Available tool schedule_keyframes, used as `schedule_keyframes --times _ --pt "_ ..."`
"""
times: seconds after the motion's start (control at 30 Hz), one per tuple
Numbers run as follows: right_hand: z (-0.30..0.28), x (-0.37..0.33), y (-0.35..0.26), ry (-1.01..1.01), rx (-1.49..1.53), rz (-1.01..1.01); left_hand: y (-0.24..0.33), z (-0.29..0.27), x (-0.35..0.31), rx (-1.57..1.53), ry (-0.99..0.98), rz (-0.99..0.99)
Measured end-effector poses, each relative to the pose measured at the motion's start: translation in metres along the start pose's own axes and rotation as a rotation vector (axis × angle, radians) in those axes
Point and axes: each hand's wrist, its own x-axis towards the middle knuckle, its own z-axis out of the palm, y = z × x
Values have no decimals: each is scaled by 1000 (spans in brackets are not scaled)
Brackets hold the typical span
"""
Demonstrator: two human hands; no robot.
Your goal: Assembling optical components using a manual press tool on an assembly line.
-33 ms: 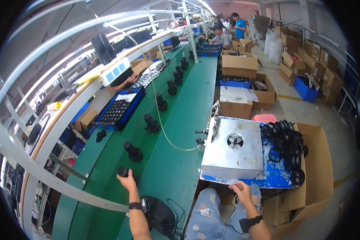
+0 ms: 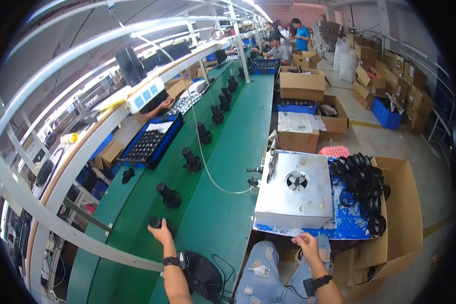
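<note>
My left hand (image 2: 161,234) is closed round a black cylindrical part (image 2: 155,222) at the near end of a row standing on the green conveyor belt. Just beyond it stands another black part (image 2: 167,195), upright with a wide, flanged base. Over my lap, my right hand (image 2: 307,245) has thumb and fingers pinched together; anything between them is too small to make out. It is close to the front edge of a worn blue board (image 2: 348,231). On that board sits a silver metal box (image 2: 294,202) with a round opening in its top.
Black rings (image 2: 359,177) are heaped beside the box, next to an open carton (image 2: 403,213). A thin hose (image 2: 207,169) hangs across the belt. A blue tray (image 2: 154,139) of small parts stands left, near another person's hand (image 2: 166,104). A metal rail (image 2: 101,245) crosses near my left arm.
My right hand has shifted very slightly, its fingers curling in a little more. The left hand stays at the same black part.
</note>
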Motion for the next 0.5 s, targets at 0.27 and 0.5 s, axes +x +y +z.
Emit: schedule_keyframes --times 0.27,0.5 --pt "5 -4 16 -173 -590 -20 -31 13 13 252 -66 -121" --pt "3 -7 27 -180 -580 -31 -37 -2 27 296 -60 -71"
